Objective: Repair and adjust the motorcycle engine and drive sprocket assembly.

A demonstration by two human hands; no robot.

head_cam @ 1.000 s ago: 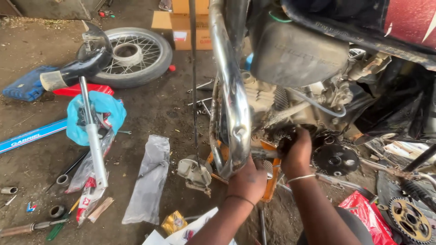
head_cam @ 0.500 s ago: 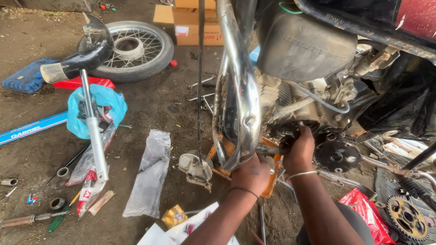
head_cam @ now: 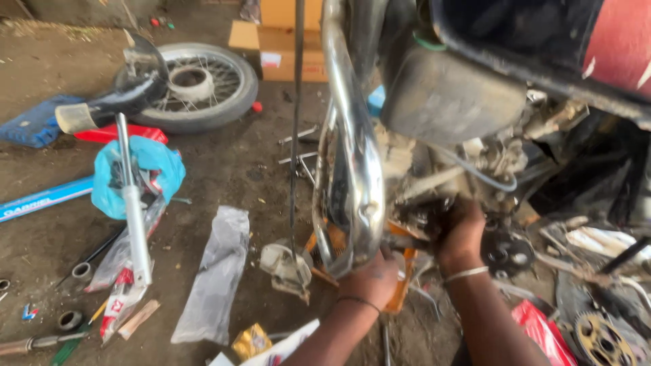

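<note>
A spoked wheel (head_cam: pixel 196 85) is lying far left on the dirt floor (head_cam: pixel 224 163). The left hand (head_cam: pixel 374 278) is pressing, fingers curled, under the chrome exhaust pipe (head_cam: pixel 352 156). Just right, the right hand (head_cam: pixel 461 227) is reaching into the engine (head_cam: pixel 434 183); its grip is hidden.

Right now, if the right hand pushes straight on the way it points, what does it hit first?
Most likely the engine case: the right hand already reaches up into the dark parts under the side cover. Depth is unclear; its fingers are hidden.

Soft daylight, motion blur, glare on chrome exhaust pipe (head_cam: pixel 352 169).
</note>
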